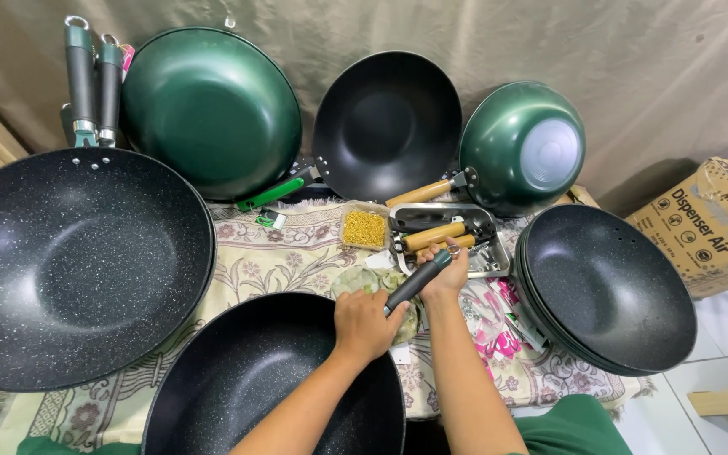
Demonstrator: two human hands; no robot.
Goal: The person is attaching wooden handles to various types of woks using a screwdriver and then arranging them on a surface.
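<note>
Two hands are seen over a black speckled wok (238,388): its rim is gripped by the left hand (366,324), and a dark handle (419,281) is grasped by the right hand (446,276). Far right of both, a tan cardboard box (714,226) with dark lettering is set. Just beyond the hands, a small clear tub of yellow pieces (365,227) is placed.

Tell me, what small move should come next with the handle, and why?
Probably steady the handle against the wok rim. The left hand grips its lower end at the rim, and the right hand holds its upper end, so it looks not yet fixed.
</note>
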